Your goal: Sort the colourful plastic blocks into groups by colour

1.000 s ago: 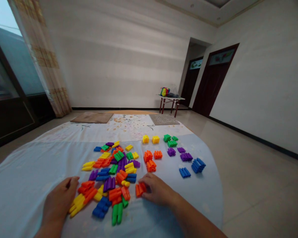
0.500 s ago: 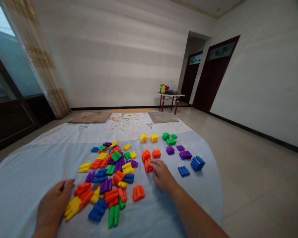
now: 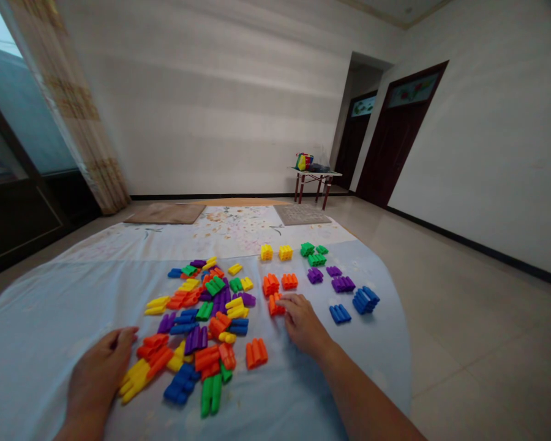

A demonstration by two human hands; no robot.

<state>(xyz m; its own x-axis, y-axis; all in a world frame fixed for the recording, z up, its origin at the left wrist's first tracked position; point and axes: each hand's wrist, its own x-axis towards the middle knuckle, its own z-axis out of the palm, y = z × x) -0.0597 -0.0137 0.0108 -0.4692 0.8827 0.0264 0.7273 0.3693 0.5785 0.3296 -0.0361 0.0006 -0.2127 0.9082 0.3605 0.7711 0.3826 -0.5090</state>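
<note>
Right hand [image 3: 304,323] on orange block [image 3: 275,304], can't tell grip (from here); left hand [image 3: 101,367] slack, seemingly empty. 5 colour groups [image 3: 315,276] spaced, likely against mixing.

Facing me stood a plain white wall [image 3: 202,104]; at my left hung a beige, gold-banded fabric curtain [image 3: 73,107] beside a dark-framed window [image 3: 27,116]; on the far, floral white cloth [image 3: 252,236] lay a flat brown rectangular mat [image 3: 165,214] and a greyish, patterned rectangular mat [image 3: 302,215]; beyond, I saw a small white-topped table with dark red legs [image 3: 333,174], bearing a multicoloured bag [image 3: 304,162]; right of it stood two dark red doors [image 3: 404,138] with glass panels [image 3: 412,91].
</note>
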